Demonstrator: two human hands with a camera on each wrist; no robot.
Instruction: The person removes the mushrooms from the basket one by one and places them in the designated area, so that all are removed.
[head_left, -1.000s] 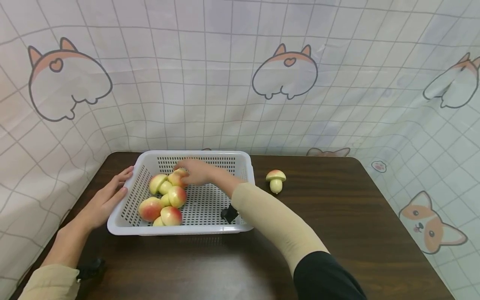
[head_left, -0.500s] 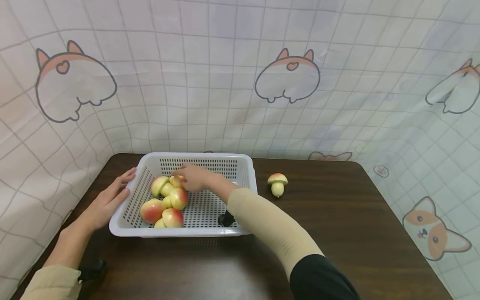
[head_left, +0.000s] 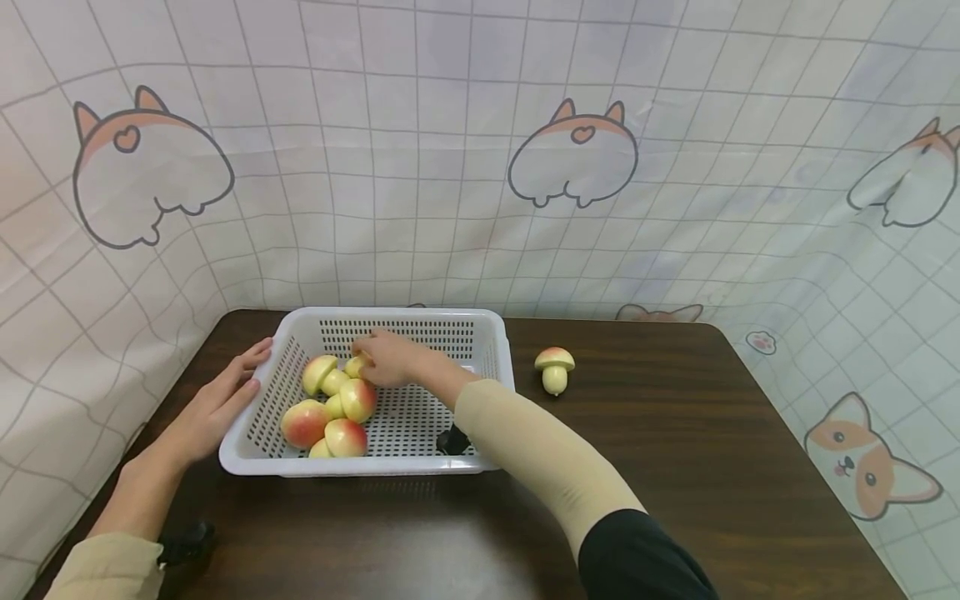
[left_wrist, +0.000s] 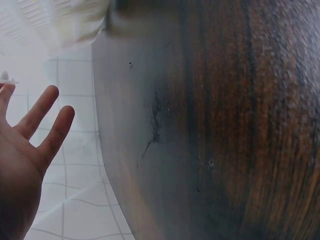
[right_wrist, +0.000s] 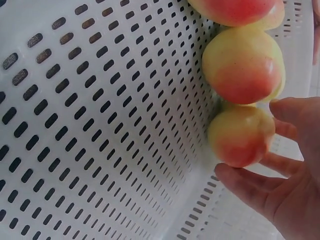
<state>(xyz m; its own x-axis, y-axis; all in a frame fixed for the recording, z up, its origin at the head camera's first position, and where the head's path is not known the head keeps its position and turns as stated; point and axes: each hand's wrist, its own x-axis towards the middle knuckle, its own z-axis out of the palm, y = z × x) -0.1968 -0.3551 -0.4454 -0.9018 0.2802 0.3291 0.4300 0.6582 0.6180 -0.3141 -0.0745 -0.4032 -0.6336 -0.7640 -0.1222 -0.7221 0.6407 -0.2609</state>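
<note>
In the head view a white perforated plastic basket [head_left: 360, 467] stands on the dark table. Several mushroom-shaped pieces, pale yellow with red-blushed caps, lie in its left half; one red-topped piece [head_left: 303, 423] is nearest the left wall. My right hand [head_left: 397, 358] reaches into the basket. In the right wrist view its thumb and fingers curl round the cap of a toy mushroom [right_wrist: 241, 136] at the end of the row; its stem is hidden. My left hand [head_left: 217, 404] rests on the basket's left rim, fingers extended; the left wrist view shows them spread [left_wrist: 25, 160].
Another toy mushroom [head_left: 555, 371] lies on the table [head_left: 675, 433] right of the basket. A white grid-patterned curtain [head_left: 420, 167] with cartoon dogs hangs behind and at both sides. A black wrist camera [head_left: 452, 440] on my right arm is over the basket's front right.
The head view has shifted slightly. My right hand stays at the rear mushroom, its fingertips drawing a little to the right over the last half second. My left hand keeps its place on the rim.
</note>
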